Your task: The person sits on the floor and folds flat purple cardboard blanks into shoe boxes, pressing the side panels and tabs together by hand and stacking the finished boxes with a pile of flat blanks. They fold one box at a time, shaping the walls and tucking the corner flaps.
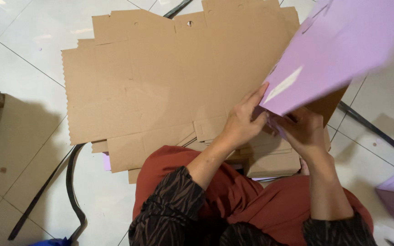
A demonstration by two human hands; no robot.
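Floor (19, 41): pale tiles, a work surface for a seated person.
Flat cardboard stack (160, 86): brown die-cut sheets spread on the floor, within reach.
Purple box panel (338, 50): raised above the stack's right edge, tilted, brown underside showing.
Strap (71, 191): dark, curling left of the stack.
Left hand (242, 123): fingers pressed against the panel's lower edge, steadying it.
Right hand (304, 130): gripping beneath that edge; fingers partly hidden.
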